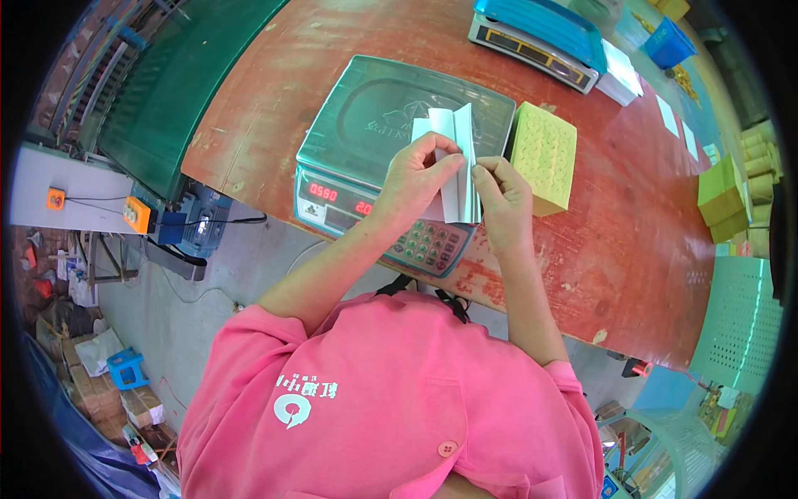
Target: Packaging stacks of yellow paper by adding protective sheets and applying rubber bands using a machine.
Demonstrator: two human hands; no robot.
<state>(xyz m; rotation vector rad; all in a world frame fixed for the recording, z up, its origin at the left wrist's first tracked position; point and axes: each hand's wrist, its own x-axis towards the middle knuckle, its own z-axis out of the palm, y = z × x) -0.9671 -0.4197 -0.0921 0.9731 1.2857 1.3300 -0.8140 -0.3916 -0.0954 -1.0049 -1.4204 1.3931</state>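
Observation:
Several white paper sheets point(453, 193), folded or fanned at their upper edges, stand upright between my two hands over a digital counting scale point(341, 125). My left hand point(420, 176) is closed on the sheets from the left, thumb and fingers pinching them. On the other side my right hand point(505, 198) pinches their right edge between thumb and fingertips. The scale has a metal platform, a lit red display and a keypad, which the sheets partly cover. Right beside the scale, near my right hand, sits a stack of yellow textured paper point(544, 154).
All this rests on a worn red table point(607, 241). Farther back are a second scale with a blue tray point(544, 33), a white paper stack point(618, 75) and a blue bin point(669, 43). Yellow bundles point(721, 200) lie at the right edge. A green conveyor belt point(183, 75) adjoins the left.

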